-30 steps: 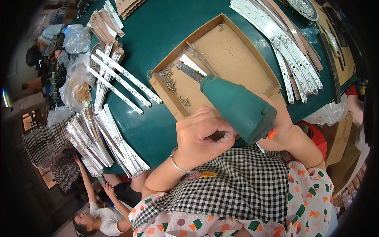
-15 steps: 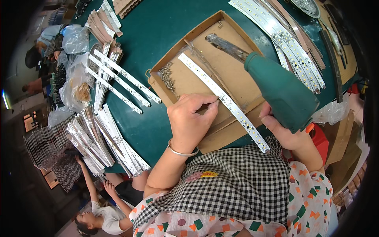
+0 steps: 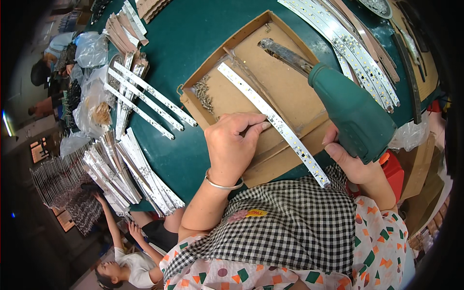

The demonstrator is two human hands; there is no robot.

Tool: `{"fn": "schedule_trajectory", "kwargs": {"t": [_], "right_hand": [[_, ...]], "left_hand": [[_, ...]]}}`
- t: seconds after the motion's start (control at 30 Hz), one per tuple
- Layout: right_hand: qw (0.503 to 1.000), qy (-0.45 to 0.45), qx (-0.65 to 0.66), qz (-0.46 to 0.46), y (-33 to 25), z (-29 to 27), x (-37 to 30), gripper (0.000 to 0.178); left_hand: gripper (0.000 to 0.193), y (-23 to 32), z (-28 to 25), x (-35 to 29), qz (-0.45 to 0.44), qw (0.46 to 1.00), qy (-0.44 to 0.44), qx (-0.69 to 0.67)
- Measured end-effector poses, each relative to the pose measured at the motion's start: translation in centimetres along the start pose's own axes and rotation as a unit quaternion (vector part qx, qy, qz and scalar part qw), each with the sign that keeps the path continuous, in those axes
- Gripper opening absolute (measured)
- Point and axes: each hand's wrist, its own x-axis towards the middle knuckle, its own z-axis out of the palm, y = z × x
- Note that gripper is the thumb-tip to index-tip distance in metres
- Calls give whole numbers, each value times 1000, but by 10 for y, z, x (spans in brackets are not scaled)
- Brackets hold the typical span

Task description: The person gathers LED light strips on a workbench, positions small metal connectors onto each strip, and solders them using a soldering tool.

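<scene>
A long white LED strip lies slantwise over a shallow cardboard box, its lower end jutting past the near rim. My left hand pinches the strip's left edge near its middle with thumb and forefinger; whether a small part is also between the fingertips cannot be made out. My right hand is closed round a green power screwdriver. Its worn metal nose points up and left over the box, apart from the strip. Small screws are heaped in the box's left corner.
Single LED strips and piled strips cover the green table's left side. More strips are fanned at the far right, by a metal bowl. Clear plastic bags sit left. Another person is at lower left.
The power screwdriver and my right hand have shifted slightly right and away from the strip. My left hand and the LED strip have hardly moved.
</scene>
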Motion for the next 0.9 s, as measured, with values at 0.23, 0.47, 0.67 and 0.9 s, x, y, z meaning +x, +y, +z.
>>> {"fn": "schedule_trajectory", "kwargs": {"t": [0.23, 0.47, 0.67, 0.9], "right_hand": [[990, 46, 95, 93, -7, 5, 2, 28], [961, 86, 187, 184, -12, 4, -1, 32], [921, 118, 262, 261, -15, 0, -4, 35], [905, -120, -336, -232, 6, -28, -9, 45]], "left_hand": [[14, 0, 3, 0, 25, 999, 15, 16], [15, -6, 8, -1, 76, 996, 41, 7], [15, -3, 8, -1, 134, 987, 40, 75], [16, -4, 9, 1, 92, 995, 29, 34]]}}
